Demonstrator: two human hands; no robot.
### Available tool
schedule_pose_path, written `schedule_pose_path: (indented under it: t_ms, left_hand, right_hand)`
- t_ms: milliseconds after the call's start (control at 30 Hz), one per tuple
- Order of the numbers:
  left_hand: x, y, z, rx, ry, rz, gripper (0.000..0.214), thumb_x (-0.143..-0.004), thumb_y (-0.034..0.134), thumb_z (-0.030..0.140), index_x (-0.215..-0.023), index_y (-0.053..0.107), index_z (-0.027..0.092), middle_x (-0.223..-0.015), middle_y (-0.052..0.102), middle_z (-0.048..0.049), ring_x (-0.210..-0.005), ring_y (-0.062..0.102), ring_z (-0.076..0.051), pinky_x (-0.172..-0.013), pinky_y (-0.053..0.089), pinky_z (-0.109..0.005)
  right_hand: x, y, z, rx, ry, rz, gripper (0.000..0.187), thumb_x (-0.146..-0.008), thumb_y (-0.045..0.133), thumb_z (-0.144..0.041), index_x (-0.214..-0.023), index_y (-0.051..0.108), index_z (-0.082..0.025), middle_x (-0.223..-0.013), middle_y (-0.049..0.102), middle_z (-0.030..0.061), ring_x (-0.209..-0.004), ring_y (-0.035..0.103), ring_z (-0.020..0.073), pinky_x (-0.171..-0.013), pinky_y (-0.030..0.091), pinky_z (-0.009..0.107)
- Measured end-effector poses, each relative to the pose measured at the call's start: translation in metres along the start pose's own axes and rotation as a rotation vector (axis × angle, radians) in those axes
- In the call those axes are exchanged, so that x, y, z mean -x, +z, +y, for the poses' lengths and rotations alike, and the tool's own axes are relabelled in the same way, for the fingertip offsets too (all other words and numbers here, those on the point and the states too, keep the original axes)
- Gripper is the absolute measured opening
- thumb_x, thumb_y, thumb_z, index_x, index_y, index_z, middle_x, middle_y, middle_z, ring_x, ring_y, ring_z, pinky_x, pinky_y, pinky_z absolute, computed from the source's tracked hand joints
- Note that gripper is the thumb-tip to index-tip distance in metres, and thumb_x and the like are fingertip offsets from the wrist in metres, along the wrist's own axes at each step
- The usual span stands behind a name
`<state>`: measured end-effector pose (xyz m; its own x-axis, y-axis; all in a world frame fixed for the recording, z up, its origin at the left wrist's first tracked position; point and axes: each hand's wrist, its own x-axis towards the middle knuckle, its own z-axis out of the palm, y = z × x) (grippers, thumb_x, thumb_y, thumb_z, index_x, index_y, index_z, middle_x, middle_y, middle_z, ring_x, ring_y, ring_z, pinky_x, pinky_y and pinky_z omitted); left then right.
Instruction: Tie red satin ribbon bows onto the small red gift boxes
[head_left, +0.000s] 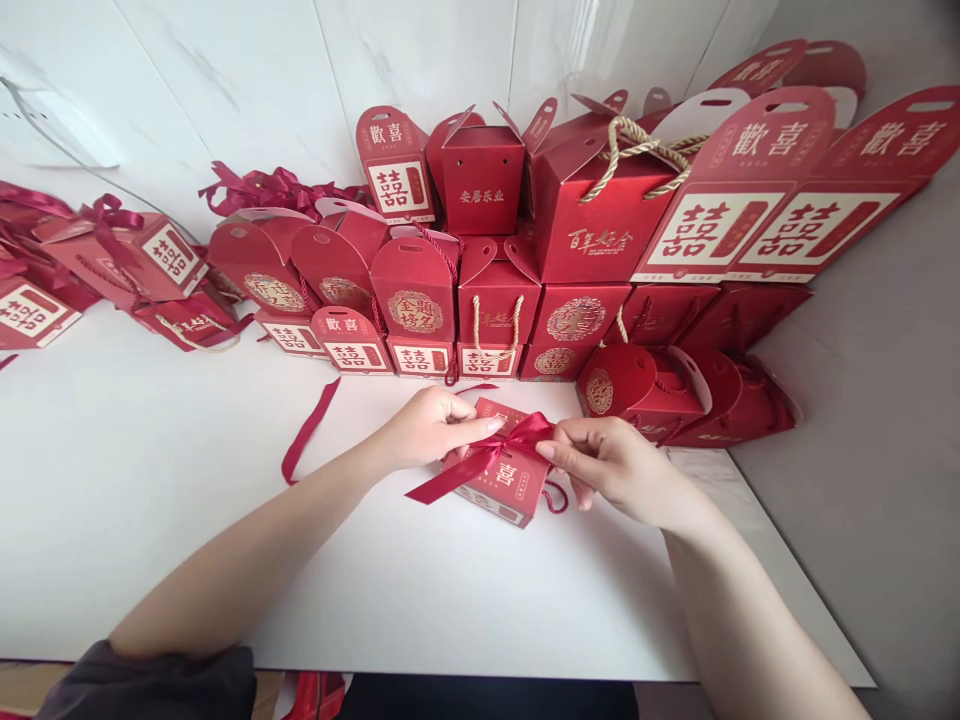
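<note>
A red gift box (506, 495) with white lettering lies on the white table in front of me, with a dark red satin ribbon (491, 455) tied in a bow across its top. My left hand (435, 428) is closed at the left side of the bow, its thumb pressing by the knot; the fingertips are partly hidden. On the other side, my right hand (611, 465) pinches the bow's right loop between thumb and finger. One ribbon tail hangs over the box's front left. A twisted red cord handle (555, 497) sticks out at the box's right.
Stacked red gift boxes (416, 285) line the tiled wall, some with gold rope handles. Beribboned boxes (124, 250) sit at the left, near a pile of ribbon bows (277, 190). A loose ribbon strip (309, 435) lies on the table (360, 600). A grey wall (877, 400) bounds the right.
</note>
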<state>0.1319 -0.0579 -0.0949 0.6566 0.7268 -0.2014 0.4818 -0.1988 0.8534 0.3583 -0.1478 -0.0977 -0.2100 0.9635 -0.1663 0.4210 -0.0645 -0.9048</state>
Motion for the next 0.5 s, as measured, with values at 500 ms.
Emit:
schedule_pose_path:
  t_ms: [500]
  left_hand:
    - [0.004, -0.006, 0.005, -0.045, 0.078, -0.201, 0.041, -0.067, 0.078, 0.051, -0.079, 0.064, 0.014, -0.064, 0.045, 0.0049, -0.055, 0.034, -0.007, -0.050, 0.026, -0.021]
  right_hand:
    - [-0.003, -0.011, 0.007, -0.115, -0.144, 0.213, 0.031, -0.095, 0.049, -0.053, -0.097, 0.055, -0.022, -0.094, 0.061, 0.0021, -0.079, 0.056, 0.0150, -0.071, 0.045, 0.027]
